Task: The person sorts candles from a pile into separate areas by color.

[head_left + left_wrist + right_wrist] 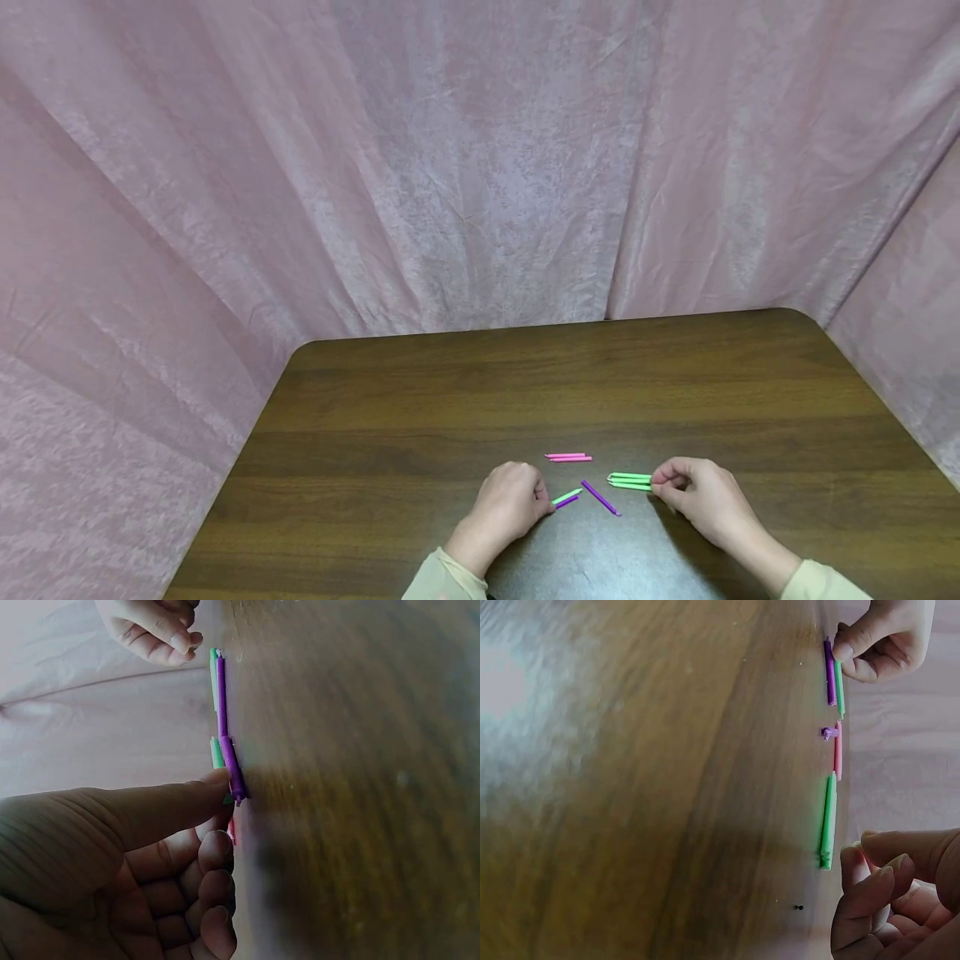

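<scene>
Near the table's front, my left hand [512,500] pinches the end of a thin green candle [567,497] between thumb and fingers. Close alongside it lies a short purple candle [234,769]. Another purple candle [601,497] lies slantwise just to the right. My right hand [701,498], thumb and forefinger tips brought together, is beside the right ends of several green candles [630,482] lying side by side. The right wrist view shows a gap between these fingertips [855,851] and the green candles [828,817]; whether they pinch something small cannot be made out.
Pink candles [570,457] lie together farther back on the brown wooden table [420,400]. A tiny dark speck [799,907] is on the tabletop in the right wrist view. Pink curtains [480,167] hang behind the table and at its sides.
</scene>
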### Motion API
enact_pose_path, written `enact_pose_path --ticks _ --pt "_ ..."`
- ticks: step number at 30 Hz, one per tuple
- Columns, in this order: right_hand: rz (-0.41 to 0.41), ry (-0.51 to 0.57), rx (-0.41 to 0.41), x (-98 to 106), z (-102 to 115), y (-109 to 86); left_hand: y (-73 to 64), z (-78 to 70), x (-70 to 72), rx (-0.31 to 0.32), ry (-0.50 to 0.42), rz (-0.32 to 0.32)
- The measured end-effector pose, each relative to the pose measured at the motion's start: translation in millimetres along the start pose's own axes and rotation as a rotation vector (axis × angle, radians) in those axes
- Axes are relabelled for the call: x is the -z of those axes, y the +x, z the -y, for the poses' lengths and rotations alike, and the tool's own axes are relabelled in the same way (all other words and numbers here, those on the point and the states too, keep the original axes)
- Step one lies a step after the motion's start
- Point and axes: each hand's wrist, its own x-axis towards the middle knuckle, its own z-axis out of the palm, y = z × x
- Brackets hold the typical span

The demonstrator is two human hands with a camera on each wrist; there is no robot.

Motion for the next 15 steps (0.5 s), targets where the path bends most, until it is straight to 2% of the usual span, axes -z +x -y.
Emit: enact_pose_path --ticks 15 --pt "0.025 0.051 0.004 -6.9 4.4 -7.2 6.4 0.5 -0.2 -0.009 -0.07 -0.026"
